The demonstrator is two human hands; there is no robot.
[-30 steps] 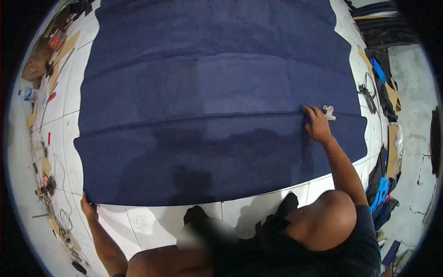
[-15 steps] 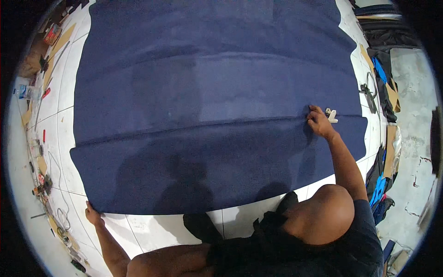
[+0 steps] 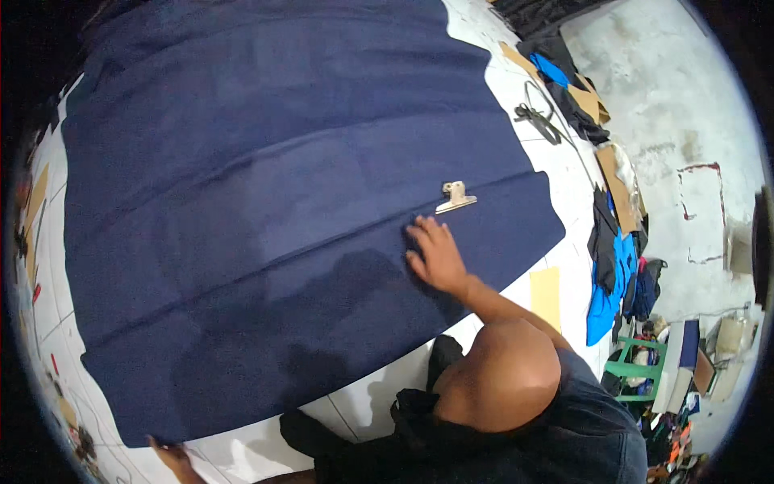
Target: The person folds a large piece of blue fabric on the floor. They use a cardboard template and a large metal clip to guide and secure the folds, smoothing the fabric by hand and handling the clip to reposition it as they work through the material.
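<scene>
A large sheet of dark navy fabric [image 3: 298,185] is spread over the tiled floor, with a long ridge running across it. My right hand [image 3: 437,256] rests on the fabric with fingers apart, its fingertips at this ridge. Just beyond them, a silver bulldog clip [image 3: 456,198] sits on the ridge line. At the near left corner of the fabric, my left hand [image 3: 169,456] has its fingers closed on the edge; part of that hand is hard to make out near the picture's dark rim.
White floor tiles [image 3: 371,395] border the fabric. To the right lie a black strap [image 3: 538,121], brown cardboard [image 3: 617,194], blue cloth [image 3: 609,298] and a yellowish sheet [image 3: 545,298]. A green plastic stool [image 3: 637,369] stands by the grey wall [image 3: 669,105]. My bent knee [image 3: 504,375] is close to the fabric.
The view has swung to the right. My right hand has gone from a bunched grip beside the clip to fingers spread on the fabric nearer me. My left hand stays at the corner.
</scene>
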